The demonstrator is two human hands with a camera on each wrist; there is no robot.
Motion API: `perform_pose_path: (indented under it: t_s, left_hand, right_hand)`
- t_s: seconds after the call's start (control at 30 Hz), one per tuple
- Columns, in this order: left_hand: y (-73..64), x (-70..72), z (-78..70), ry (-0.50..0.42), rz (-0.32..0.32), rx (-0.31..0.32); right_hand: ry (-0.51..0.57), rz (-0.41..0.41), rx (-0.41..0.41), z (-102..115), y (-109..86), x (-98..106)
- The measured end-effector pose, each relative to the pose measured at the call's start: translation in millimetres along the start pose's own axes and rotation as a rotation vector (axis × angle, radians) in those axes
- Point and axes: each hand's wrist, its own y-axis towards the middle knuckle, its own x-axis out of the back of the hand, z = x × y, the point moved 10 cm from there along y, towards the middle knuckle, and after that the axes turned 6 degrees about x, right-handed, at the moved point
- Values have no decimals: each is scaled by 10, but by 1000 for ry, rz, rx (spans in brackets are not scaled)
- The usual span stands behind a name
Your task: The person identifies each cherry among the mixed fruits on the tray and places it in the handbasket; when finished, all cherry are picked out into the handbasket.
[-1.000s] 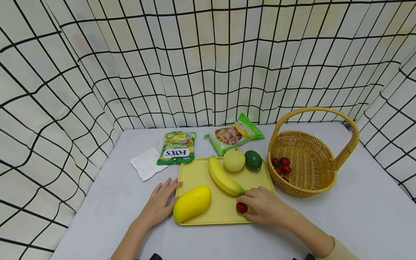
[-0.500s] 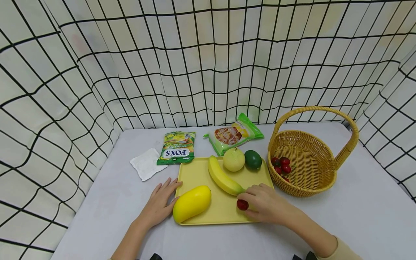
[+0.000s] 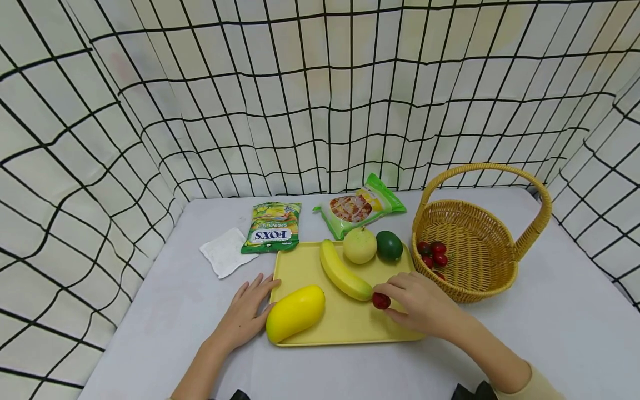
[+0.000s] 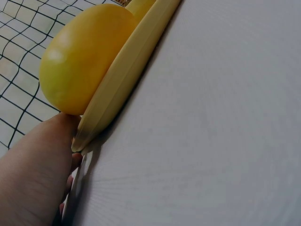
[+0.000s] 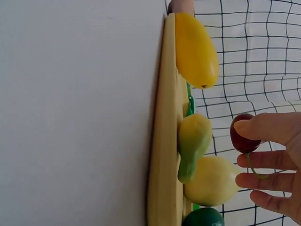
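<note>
My right hand [image 3: 422,304] pinches a dark red cherry [image 3: 381,301] between thumb and fingers over the right part of a yellow tray [image 3: 345,330]. The right wrist view shows the cherry [image 5: 241,140] with a green stem hanging toward the lower fingers, held up off the tray. My left hand [image 3: 246,312] lies with fingers extended at the tray's left edge, its thumb right by a yellow mango [image 3: 296,314]. A banana [image 3: 344,273] lies mid-tray, its tip close to the cherry in the head view. Behind it sit a pale yellow-green round fruit [image 3: 360,245] and a dark green fruit [image 3: 389,246].
A wicker basket [image 3: 480,244] with a tall handle stands right of the tray, several cherries [image 3: 439,259] at its left side. Behind the tray lie a Fox's candy bag [image 3: 272,226] and a green snack bag [image 3: 357,208]. A white packet [image 3: 227,253] lies at left.
My right hand has lifted the cherry and carried it slightly right and away from me, off the tray's front part. The left hand has stayed in place.
</note>
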Motion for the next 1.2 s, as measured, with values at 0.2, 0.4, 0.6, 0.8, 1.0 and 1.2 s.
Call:
perform_pose_path:
  t_s: [0.2, 0.4, 0.6, 0.8, 1.0, 1.2]
  left_hand:
    - [0, -2, 2, 1, 1, -5]
    - [0, -3, 5, 2, 4, -5]
    - [-3, -4, 1, 2, 7, -4]
    - [-4, -2, -4, 2, 7, -10]
    - [-2, 3, -12, 3, 6, -10]
    - [-5, 5, -11, 7, 1, -10]
  right_hand:
    - [-8, -24, -7, -59, -17, 105]
    - [-35, -49, -13, -124, -36, 211]
    - [-79, -116, -2, -181, -69, 342]
    - [-98, -119, -38, -265, -105, 407]
    - [-100, -138, -54, -349, -151, 466]
    - [-106, -114, -109, -444, -209, 496]
